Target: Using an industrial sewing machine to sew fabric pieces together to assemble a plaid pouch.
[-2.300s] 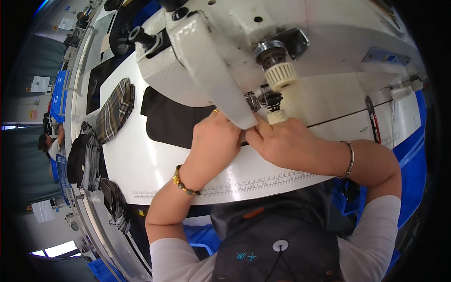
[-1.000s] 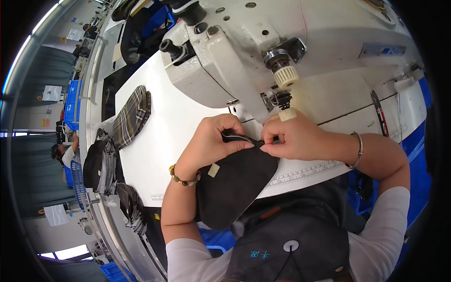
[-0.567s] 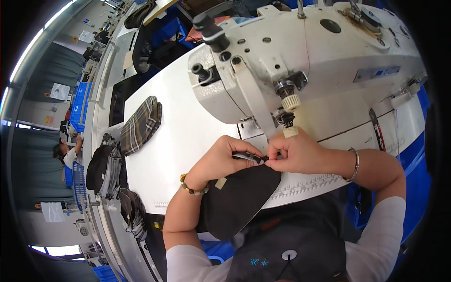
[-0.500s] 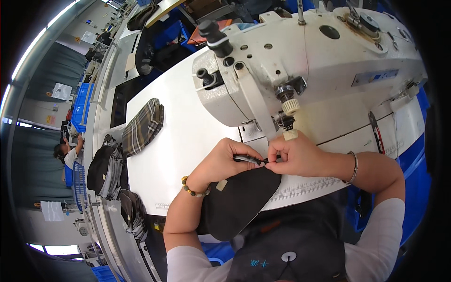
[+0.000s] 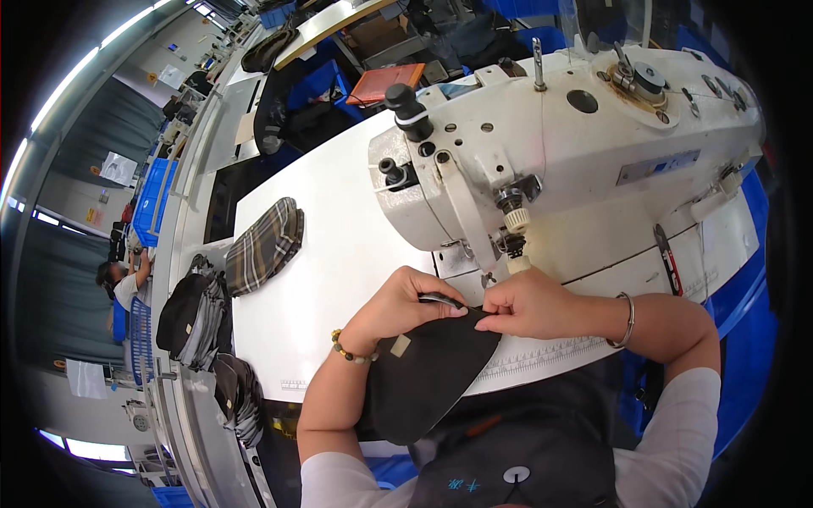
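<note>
My left hand (image 5: 405, 306) and my right hand (image 5: 532, 305) pinch the upper edge of a black fabric piece (image 5: 423, 377) between them, just in front of the needle area (image 5: 511, 254) of a white sewing machine (image 5: 559, 161). The fabric hangs over the near edge of the white table (image 5: 330, 245) toward my lap and bears a small tan label. A dark strip, maybe a zipper, lies along the edge under my left fingers. I wear a bead bracelet on the left wrist and a metal bangle on the right.
A plaid fabric piece (image 5: 264, 245) lies at the table's left end. Stacks of dark and grey pieces (image 5: 196, 320) sit on a rack further left. Another person (image 5: 123, 284) works at the far left. A ruler strip (image 5: 542, 356) runs along the table's front edge.
The black fabric came out from under the machine and now hangs over the table's near edge. Both hands moved slightly toward me and grip its top edge. My view tilted back, showing more of the machine.
</note>
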A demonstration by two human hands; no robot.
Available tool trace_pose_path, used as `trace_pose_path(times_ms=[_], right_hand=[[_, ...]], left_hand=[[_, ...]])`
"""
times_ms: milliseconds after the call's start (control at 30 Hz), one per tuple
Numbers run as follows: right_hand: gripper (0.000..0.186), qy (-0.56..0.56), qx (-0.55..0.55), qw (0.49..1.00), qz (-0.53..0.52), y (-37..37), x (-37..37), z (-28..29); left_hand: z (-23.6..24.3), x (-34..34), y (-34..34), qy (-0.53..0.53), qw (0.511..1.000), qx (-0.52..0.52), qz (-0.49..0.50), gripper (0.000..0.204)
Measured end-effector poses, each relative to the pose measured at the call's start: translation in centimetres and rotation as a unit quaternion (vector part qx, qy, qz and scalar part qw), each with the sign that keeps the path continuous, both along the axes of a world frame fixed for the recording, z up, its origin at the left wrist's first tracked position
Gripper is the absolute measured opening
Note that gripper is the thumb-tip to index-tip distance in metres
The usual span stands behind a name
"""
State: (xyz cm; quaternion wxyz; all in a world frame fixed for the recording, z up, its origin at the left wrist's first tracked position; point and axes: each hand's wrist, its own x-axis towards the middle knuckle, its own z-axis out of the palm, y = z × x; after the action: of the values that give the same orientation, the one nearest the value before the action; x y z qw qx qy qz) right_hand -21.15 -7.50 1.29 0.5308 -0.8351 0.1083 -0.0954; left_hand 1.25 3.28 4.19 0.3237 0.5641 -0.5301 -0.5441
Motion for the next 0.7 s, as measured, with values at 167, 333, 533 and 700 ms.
trace_pose_path(times_ms=[167, 333, 533, 700], right_hand=[[0.026, -0.002, -0.011, 1.000, -0.003, 0.0, 0.1, 0.0], [0.029, -0.014, -0.005, 1.000, 0.002, -0.3, 0.1, -0.1], [0.017, -0.157, -0.350, 0.921, -0.066, -1.9, 0.4, -1.5], [0.032, -0.272, -0.455, 0.848, -0.015, -0.7, -0.1, 0.0]], left_hand=[[-0.2, 0.2, -0.1, -0.007, 1.000, 0.018, -0.001, 0.016], [-0.6, 0.5, -0.3, -0.013, 1.000, -0.001, -0.020, 0.014], [-0.3, 1.3, -0.5, 0.054, 0.997, 0.052, 0.015, 0.017], [-0.7, 1.0, -0.2, 0.086, 0.995, 0.037, -0.034, 0.015]])
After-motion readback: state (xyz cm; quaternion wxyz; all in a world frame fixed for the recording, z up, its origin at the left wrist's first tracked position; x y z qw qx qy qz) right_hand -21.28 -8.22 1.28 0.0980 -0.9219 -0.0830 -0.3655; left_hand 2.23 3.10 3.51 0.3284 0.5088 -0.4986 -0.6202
